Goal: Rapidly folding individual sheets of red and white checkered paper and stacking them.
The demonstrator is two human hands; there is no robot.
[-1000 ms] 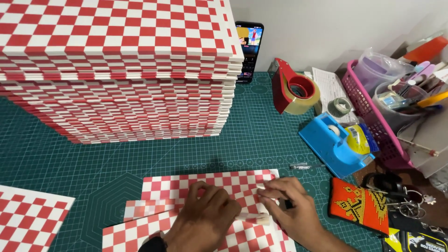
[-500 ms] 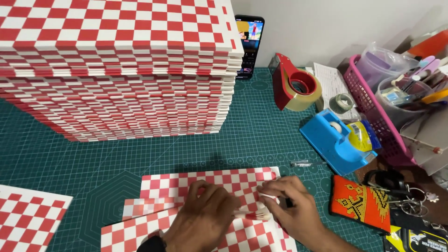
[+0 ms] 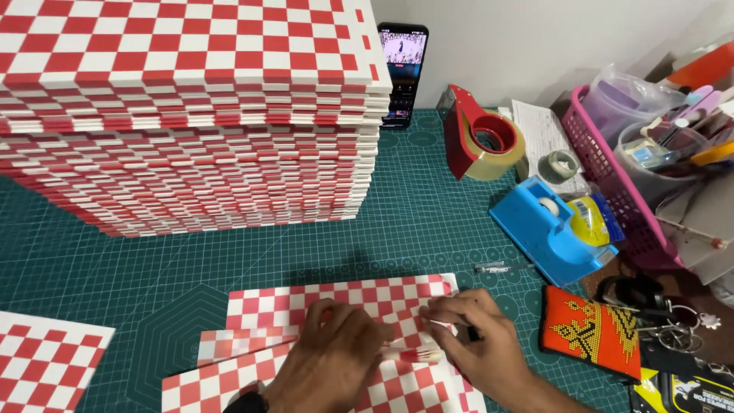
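Note:
A red-and-white checkered paper sheet (image 3: 344, 302) lies partly folded on the green cutting mat (image 3: 229, 260) at the bottom centre. My left hand (image 3: 332, 363) presses flat on its folded part. Beside it, my right hand (image 3: 478, 344) pinches the paper's right edge with fingertips. A thin folded strip (image 3: 409, 355) of the paper shows between the two hands. The lower part of the sheet is hidden under my hands and cut off by the frame's bottom edge.
A tall stack of checkered sheets (image 3: 191, 115) fills the upper left. Another checkered sheet (image 3: 42, 367) lies bottom left. To the right are a red tape dispenser (image 3: 478, 138), a blue tape dispenser (image 3: 547, 226), a pink basket (image 3: 612, 176), a phone (image 3: 401, 69), an orange pouch (image 3: 592, 329) and a pen (image 3: 501, 268).
Both hands have stayed on the checkered sheet, with only small shifts of the fingers along the fold. The view has tilted slightly.

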